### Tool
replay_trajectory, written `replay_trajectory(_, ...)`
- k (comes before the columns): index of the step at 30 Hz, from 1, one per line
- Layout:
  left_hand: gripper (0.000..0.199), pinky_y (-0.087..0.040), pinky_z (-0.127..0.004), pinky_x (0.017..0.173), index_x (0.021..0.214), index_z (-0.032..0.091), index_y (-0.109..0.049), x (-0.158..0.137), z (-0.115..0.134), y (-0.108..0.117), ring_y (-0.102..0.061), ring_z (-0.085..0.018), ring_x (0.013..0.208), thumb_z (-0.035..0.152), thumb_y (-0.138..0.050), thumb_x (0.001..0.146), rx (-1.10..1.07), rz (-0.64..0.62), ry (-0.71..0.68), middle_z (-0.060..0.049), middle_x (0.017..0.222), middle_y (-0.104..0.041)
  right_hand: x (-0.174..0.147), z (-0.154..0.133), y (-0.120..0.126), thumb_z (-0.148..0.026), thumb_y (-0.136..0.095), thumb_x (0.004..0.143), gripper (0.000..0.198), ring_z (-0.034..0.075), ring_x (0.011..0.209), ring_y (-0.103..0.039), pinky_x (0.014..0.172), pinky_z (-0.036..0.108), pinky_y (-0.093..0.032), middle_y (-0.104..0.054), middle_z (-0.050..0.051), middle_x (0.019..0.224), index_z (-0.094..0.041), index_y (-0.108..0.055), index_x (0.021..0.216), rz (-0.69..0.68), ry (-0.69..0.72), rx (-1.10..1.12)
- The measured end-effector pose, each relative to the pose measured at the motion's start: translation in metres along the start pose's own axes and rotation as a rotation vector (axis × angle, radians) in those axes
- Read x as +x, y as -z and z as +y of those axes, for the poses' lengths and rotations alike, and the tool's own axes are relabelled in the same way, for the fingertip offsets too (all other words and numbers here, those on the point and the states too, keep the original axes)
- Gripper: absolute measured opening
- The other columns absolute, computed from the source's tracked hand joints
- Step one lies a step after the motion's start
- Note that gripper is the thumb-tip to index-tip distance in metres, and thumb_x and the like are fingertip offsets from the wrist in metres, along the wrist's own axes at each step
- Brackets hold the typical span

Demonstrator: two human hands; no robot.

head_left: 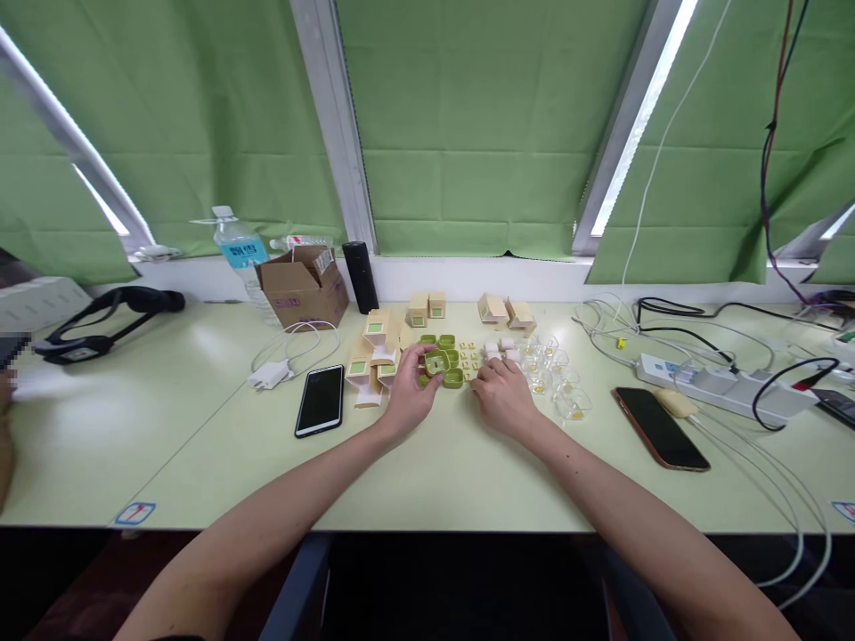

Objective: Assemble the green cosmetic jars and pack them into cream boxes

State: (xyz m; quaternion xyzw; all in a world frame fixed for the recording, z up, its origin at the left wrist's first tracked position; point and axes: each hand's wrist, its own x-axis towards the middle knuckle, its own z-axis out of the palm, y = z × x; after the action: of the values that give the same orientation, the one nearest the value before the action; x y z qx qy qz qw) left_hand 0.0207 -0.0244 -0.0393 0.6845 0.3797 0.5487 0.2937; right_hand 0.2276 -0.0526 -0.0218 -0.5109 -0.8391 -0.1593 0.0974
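My left hand (412, 392) is closed on a small green cup-like case (437, 361), tilted so its hollow inside shows. Beneath and beside it lie several more green cases (452, 379). Small yellow clips (469, 346) sit in rows to the right of them. Over the lowest of these clips is my right hand (502, 393), its fingertips bunched together at the table; what is between them, if anything, is hidden. White cylindrical pieces (506, 344) stand just behind that hand. Several clear plastic covers (573, 405) lie to its right.
Small cardboard boxes (378, 326) stand left of the green cases, with more boxes (492, 308) behind. A phone (320, 401) lies at left, another phone (660, 429) at right beside a power strip (725, 387) and cables. An open carton (304, 289) and a water bottle (241, 254) stand at the back.
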Motion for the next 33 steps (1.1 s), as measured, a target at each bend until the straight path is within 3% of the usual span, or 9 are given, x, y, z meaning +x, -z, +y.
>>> replay_trajectory(5,0.04,-0.056,-0.037,0.096,0.128,0.027,-0.059,-0.0026,0.0062,-0.0016,-0.059,-0.024,0.123,0.019,-0.064,0.089,-0.003,-0.014,-0.007,-0.009,0.133,-0.056,-0.0016,-0.0012,-0.0077,-0.01,-0.056,0.094,0.026,0.03,0.12,-0.052,0.097,0.041,-0.034,-0.072,0.014,0.12,-0.017,-0.078,0.107,-0.004,0.04,0.008)
replay_trajectory(8,0.04,-0.057,-0.038,0.098,0.128,0.027,-0.059,-0.004,0.008,-0.0017,-0.06,-0.025,0.124,0.02,-0.064,0.089,-0.025,-0.029,-0.003,-0.009,0.134,-0.057,-0.0017,-0.0028,-0.0093,-0.007,-0.055,0.095,0.029,0.029,0.123,-0.052,0.098,0.04,-0.033,-0.072,0.014,0.122,-0.016,-0.075,0.112,-0.033,0.045,0.002)
replay_trajectory(15,0.04,-0.058,-0.038,0.098,0.128,0.027,-0.061,-0.005,0.0088,-0.001,-0.062,-0.025,0.123,0.02,-0.065,0.089,-0.043,-0.043,-0.016,-0.009,0.135,-0.058,-0.0002,-0.0048,-0.0089,-0.005,-0.051,0.098,0.028,0.029,0.118,-0.055,0.096,0.041,-0.034,-0.074,0.014,0.118,-0.014,-0.074,0.11,-0.053,0.048,-0.033)
replay_trajectory(24,0.041,-0.058,-0.038,0.098,0.13,0.028,-0.061,-0.004,0.0046,-0.0009,-0.061,-0.025,0.122,0.022,-0.065,0.09,-0.038,-0.044,-0.01,-0.009,0.134,-0.057,0.0018,0.0001,-0.0042,0.001,-0.056,0.088,0.034,0.025,0.106,-0.063,0.092,0.038,-0.037,-0.074,0.014,0.118,-0.015,-0.077,0.109,-0.018,-0.021,0.05)
replay_trajectory(33,0.041,-0.057,-0.039,0.098,0.129,0.028,-0.061,-0.0041,0.0045,-0.001,-0.062,-0.025,0.12,0.019,-0.065,0.089,-0.017,-0.056,-0.014,-0.009,0.132,-0.058,-0.0023,-0.004,-0.0064,-0.007,-0.053,0.096,0.023,0.02,0.08,-0.065,0.066,0.031,-0.038,-0.073,0.009,0.102,-0.017,-0.074,0.099,0.041,-0.128,0.18)
